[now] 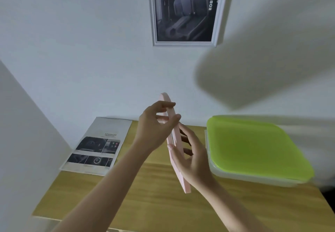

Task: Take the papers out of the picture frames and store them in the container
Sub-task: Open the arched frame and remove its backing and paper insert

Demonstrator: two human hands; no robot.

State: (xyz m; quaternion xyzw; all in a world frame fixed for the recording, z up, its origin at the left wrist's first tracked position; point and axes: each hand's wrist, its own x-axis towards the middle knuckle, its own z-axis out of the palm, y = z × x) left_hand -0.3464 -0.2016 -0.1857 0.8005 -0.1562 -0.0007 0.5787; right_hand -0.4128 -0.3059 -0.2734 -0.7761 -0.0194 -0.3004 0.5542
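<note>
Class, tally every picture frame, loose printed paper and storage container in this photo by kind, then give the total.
Picture frames: 2, a white wall frame and a pink plastic frame held by both hands.
Loose printed paper sheets: 1.
Clear plastic containers with green lid: 1.
Total: 4.

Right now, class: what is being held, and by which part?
A pink picture frame, seen edge-on: left hand grips its upper edge, right hand its lower part.

- Two hands are holding a pink picture frame (pixel 174 141) up on its edge over the wooden surface (pixel 154 204).
- The left hand (pixel 154 128) is pinching the top part.
- The right hand (pixel 192 159) is gripping lower down.
- A printed paper (pixel 96 146) is lying at the left.
- A container (pixel 253 152) with a green lid is sitting at the right.
- A white picture frame (pixel 184 10) is hanging on the wall.
</note>
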